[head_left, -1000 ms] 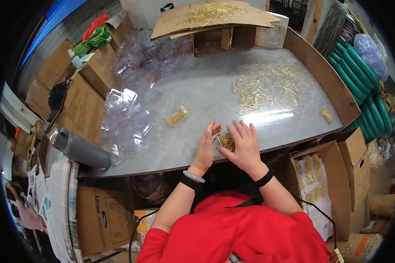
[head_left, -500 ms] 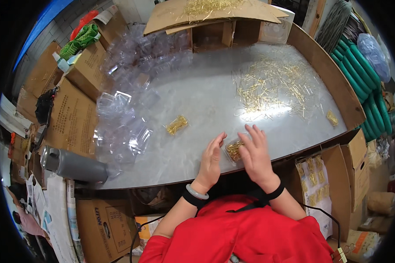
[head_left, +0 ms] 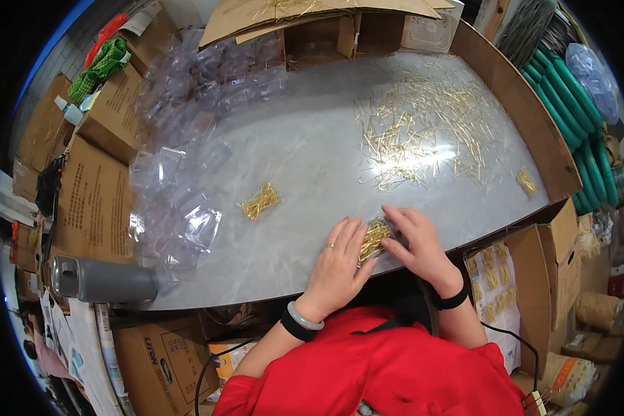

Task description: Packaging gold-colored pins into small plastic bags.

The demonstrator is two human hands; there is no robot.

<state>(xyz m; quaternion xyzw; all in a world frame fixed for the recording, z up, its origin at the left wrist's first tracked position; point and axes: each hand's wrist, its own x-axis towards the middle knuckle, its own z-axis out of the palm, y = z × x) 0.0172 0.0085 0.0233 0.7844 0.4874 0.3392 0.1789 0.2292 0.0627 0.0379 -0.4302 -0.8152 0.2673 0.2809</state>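
A small clear plastic box (head_left: pixel 374 240) filled with thin gold wire pieces sits near the table's front edge, between my two hands. My left hand (head_left: pixel 336 262) lies along its left side, fingers together and thumb at the near end. On the other side, my right hand (head_left: pixel 421 248) curls its fingers round the far end, its thumb against the right side. Parts of the box are covered by my fingers. Left of it lies a bundle of gold wire pieces (head_left: pixel 260 202), apart from both hands. Loose gold wire pieces (head_left: pixel 423 132) with bent ends spread across the right half of the table.
Clear plastic boxes (head_left: pixel 180 201) pile up along the table's left side. A grey bottle (head_left: pixel 104 279) lies at the front left corner. Another small gold bundle (head_left: pixel 526 182) sits by the cardboard wall (head_left: pixel 516 104) on the right. Cardboard compartments (head_left: pixel 319 43) stand at the back.
My hands have closed in on the filled box; my left hand moved right against it, and my right hand now wraps its far end. The whole view has shifted slightly.
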